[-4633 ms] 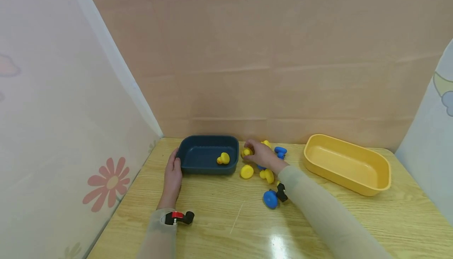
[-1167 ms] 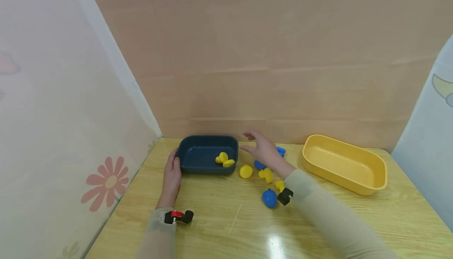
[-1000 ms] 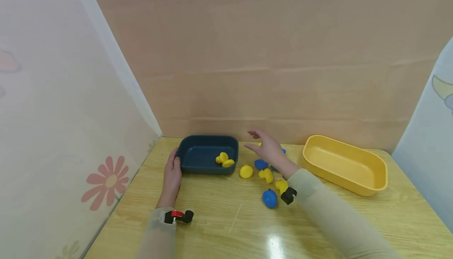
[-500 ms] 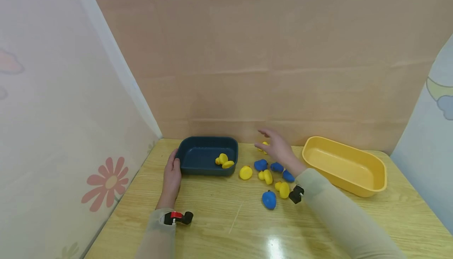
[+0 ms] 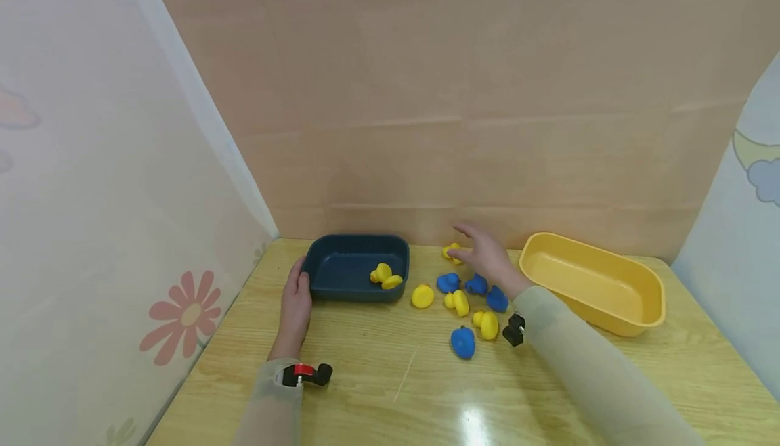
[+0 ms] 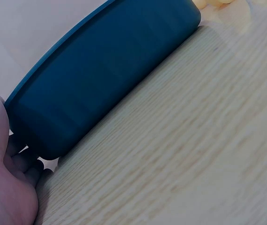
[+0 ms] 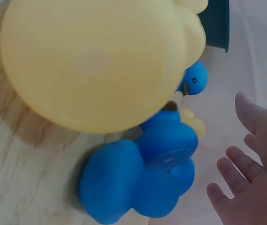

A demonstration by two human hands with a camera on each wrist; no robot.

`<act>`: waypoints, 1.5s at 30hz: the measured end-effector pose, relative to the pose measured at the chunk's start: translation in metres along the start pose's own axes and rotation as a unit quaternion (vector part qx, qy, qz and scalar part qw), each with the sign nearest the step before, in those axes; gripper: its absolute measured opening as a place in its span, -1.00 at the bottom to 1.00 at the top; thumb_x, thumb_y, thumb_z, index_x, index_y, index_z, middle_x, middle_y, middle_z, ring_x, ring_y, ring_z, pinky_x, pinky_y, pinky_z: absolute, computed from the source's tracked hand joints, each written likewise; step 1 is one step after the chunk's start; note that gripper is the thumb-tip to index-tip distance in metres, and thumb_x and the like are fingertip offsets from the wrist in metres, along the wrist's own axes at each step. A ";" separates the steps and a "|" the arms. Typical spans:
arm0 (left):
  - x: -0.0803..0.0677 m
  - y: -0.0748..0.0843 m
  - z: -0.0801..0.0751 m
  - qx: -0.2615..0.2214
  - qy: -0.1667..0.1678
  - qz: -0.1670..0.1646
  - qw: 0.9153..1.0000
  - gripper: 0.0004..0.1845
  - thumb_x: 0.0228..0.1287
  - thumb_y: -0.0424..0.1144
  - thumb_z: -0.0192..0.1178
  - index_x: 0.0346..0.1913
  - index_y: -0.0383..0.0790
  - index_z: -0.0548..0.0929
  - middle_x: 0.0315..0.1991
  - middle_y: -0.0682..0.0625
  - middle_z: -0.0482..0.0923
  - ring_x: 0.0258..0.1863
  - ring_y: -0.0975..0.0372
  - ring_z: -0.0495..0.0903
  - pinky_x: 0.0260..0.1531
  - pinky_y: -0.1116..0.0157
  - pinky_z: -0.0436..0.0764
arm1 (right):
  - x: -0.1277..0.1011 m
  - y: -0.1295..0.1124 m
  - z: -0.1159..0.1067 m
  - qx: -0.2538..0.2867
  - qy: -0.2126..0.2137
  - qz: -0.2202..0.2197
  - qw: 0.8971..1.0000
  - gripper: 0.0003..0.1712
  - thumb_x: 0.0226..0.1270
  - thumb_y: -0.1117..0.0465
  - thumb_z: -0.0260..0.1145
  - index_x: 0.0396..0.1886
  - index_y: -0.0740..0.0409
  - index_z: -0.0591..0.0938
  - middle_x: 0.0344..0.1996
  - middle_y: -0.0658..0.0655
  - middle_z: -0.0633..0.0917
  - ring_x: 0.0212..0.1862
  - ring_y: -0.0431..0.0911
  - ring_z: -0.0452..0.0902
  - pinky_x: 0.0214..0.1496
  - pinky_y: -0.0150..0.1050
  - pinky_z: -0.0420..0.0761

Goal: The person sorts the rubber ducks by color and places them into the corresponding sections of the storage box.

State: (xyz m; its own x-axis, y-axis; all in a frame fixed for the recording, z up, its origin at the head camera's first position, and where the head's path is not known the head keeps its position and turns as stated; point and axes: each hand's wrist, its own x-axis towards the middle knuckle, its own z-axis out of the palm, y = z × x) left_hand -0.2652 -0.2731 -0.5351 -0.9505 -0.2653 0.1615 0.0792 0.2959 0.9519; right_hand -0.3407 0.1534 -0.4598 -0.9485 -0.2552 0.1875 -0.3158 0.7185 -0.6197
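Note:
My left hand [image 5: 296,297] lies against the left end of the dark blue tray [image 5: 341,260], its fingers [image 6: 25,161] touching the tray wall [image 6: 105,79]. Two yellow ducks [image 5: 384,275] sit in the tray's right corner. My right hand [image 5: 485,256] hovers open and holds nothing, with its fingers [image 7: 243,187] straight. It is over a loose cluster of ducks, nearest a small yellow duck [image 5: 451,252] at the back. Below it lie blue ducks [image 5: 477,285] and yellow ducks [image 5: 458,302]. The right wrist view shows a yellow duck [image 7: 96,61] up close and blue ducks [image 7: 157,178].
An empty yellow tray [image 5: 594,283] stands at the right of the wooden table [image 5: 396,392]. One yellow duck [image 5: 422,296] lies beside the blue tray, and a blue duck [image 5: 462,342] lies nearest me. Walls close off the left, back and right.
My right hand dropped a second yellow duck into the blue tray, then drew back to the right, open, over the duck cluster. The left hand has stayed at the tray.

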 end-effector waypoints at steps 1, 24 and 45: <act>0.000 0.000 0.000 0.000 0.000 0.000 1.000 -0.42 0.86 -0.15 -0.19 0.77 -0.17 0.23 0.75 -0.20 0.14 0.75 -0.09 0.03 0.70 -0.13 0.05 | 0.000 0.001 0.000 -0.001 -0.004 0.000 1.000 -0.17 0.52 0.09 0.55 0.65 0.23 0.45 0.56 0.36 0.50 0.56 0.35 0.38 0.57 0.33 0.39; -0.001 0.001 0.002 -0.004 -0.002 -0.001 1.000 -0.42 0.86 -0.13 -0.19 0.77 -0.16 0.22 0.76 -0.17 0.13 0.75 -0.08 0.02 0.70 -0.14 0.04 | -0.001 0.025 0.011 -0.014 -0.053 -0.018 0.998 -0.19 0.56 0.20 0.51 0.67 0.28 0.42 0.58 0.40 0.45 0.58 0.40 0.32 0.57 0.39 0.36; -0.002 0.000 -0.001 0.000 -0.002 -0.004 1.000 -0.41 0.86 -0.09 -0.19 0.78 -0.14 0.22 0.76 -0.17 0.14 0.75 -0.08 0.02 0.70 -0.13 0.04 | 0.002 0.036 0.020 -0.006 -0.050 -0.024 0.998 -0.33 0.54 0.29 0.51 0.55 0.31 0.53 0.46 0.41 0.56 0.40 0.41 0.52 0.46 0.37 0.50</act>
State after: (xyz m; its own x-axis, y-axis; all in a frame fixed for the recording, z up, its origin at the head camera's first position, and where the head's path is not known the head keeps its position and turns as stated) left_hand -0.2626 -0.2733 -0.5358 -0.9521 -0.2646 0.1535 0.0718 0.2947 0.9529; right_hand -0.3540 0.1659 -0.4972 -0.9254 -0.3527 0.1390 -0.3616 0.7113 -0.6028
